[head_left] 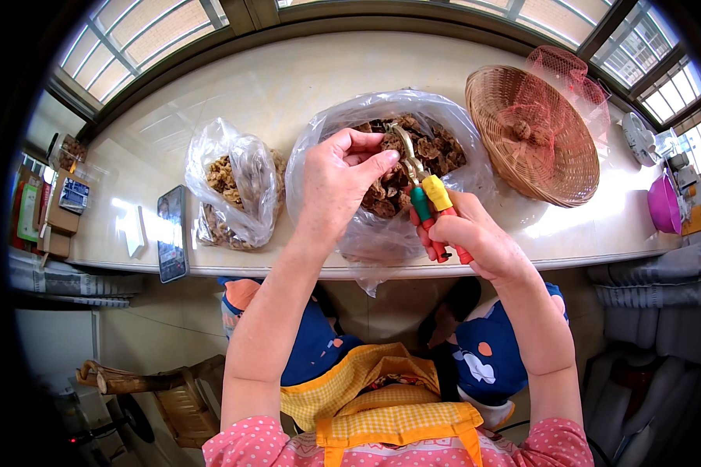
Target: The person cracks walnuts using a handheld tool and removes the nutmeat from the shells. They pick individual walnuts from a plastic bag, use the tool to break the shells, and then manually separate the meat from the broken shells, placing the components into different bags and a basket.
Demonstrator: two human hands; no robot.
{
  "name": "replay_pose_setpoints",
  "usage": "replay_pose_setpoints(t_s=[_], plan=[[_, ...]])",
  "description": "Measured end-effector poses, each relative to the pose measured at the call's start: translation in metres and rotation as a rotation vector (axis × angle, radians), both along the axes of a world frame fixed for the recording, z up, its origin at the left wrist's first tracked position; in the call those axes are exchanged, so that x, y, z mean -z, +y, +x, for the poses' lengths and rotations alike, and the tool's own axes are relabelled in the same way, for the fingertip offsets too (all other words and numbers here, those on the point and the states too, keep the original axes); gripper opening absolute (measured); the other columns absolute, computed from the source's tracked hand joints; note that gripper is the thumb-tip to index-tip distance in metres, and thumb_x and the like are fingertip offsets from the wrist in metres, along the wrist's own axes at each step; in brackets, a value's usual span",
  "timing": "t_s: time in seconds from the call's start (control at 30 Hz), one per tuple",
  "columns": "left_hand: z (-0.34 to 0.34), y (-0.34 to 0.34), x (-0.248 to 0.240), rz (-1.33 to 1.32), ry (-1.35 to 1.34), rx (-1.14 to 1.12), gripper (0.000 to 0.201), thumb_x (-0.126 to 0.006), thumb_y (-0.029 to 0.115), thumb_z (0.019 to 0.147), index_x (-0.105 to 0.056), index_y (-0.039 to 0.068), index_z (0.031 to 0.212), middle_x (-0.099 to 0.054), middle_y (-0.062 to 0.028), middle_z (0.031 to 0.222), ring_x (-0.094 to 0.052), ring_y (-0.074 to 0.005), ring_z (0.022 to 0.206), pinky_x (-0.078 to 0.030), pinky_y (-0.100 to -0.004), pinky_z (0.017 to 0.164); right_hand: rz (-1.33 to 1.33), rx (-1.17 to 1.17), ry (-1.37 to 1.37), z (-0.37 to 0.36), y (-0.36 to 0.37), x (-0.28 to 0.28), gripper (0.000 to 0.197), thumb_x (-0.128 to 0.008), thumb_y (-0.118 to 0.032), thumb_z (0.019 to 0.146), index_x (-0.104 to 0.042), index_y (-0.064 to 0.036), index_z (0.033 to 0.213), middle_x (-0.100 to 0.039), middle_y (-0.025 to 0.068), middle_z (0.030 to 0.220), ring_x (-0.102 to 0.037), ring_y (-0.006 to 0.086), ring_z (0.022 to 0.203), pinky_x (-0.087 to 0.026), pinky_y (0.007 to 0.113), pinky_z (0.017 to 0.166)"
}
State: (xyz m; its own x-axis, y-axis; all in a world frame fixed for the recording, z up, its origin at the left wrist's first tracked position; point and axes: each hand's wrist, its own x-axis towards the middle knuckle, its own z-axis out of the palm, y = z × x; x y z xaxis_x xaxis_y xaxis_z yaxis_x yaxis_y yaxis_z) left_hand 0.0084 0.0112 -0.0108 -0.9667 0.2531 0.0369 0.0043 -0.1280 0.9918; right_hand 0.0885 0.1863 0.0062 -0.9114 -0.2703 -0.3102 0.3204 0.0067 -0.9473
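Note:
My left hand (339, 167) pinches a small rough brown piece (393, 142), perhaps part of a walnut; my fingers partly cover it. At that piece are the metal jaws of a pair of pliers (414, 167), whose red handles are wrapped in green and yellow. My right hand (475, 233) is closed round those handles. Both hands are over a large clear plastic bag (319, 128), its top spread wide. Many dark brown, shell-like pieces (444, 148) fill it. Left of my left hand stands a smaller clear bag (245, 183) with lighter tan, walnut-like pieces (222, 183).
A wicker basket (576, 167) tilts at the right, with red netting (568, 78) over it and a round brown thing (522, 131) inside. A phone (172, 233) and a white block (135, 232) lie left. A magenta bowl (662, 204) stands far right, near the windows.

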Motion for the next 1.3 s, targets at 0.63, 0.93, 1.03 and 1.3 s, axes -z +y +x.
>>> replay_pose_setpoints(t_s=[0.63,0.93,1.03,1.3], plan=[[-0.002,-0.001,0.003,0.103,-0.019,0.074,0.027,-0.067,0.002,0.085,-0.059,-0.004,0.111,-0.065,-0.0090,0.101,-0.063,-0.0120,0.089,-0.055,-0.0258,0.082,0.049,0.042,0.038,0.000,0.004,-0.001,0.022,-0.056,-0.015,0.076,-0.054,0.0007,0.091,-0.054,0.0036,0.071,-0.050,0.0071,0.058,-0.038,0.022,0.048],[-0.004,-0.005,-0.001,0.270,-0.110,0.104,0.028,-0.057,0.009,0.092,-0.056,-0.002,0.119,-0.062,-0.0058,0.104,-0.062,-0.0133,0.091,-0.054,-0.0315,0.083,-0.089,0.005,0.052,0.000,0.007,0.000,0.034,-0.059,-0.023,0.076,-0.054,0.0006,0.099,-0.055,0.0042,0.076,-0.052,0.0079,0.064,-0.036,0.021,0.048],[-0.007,-0.007,0.005,0.294,-0.125,0.090,0.026,-0.056,0.010,0.093,-0.056,-0.001,0.117,-0.061,-0.0061,0.104,-0.061,-0.0137,0.091,-0.055,-0.0330,0.082,-0.004,-0.005,0.024,-0.001,0.007,0.001,0.035,-0.059,-0.023,0.076,-0.053,0.0007,0.101,-0.055,0.0051,0.077,-0.051,0.0085,0.065,-0.037,0.022,0.050],[-0.003,0.001,0.003,0.125,-0.001,0.091,0.025,-0.065,0.006,0.088,-0.056,-0.002,0.110,-0.060,-0.0098,0.104,-0.061,-0.0141,0.090,-0.054,-0.0282,0.081,0.085,-0.005,0.014,0.001,0.002,-0.004,0.039,-0.058,-0.018,0.076,-0.054,0.0037,0.108,-0.057,0.0095,0.089,-0.054,0.0141,0.078,-0.044,0.027,0.069]])
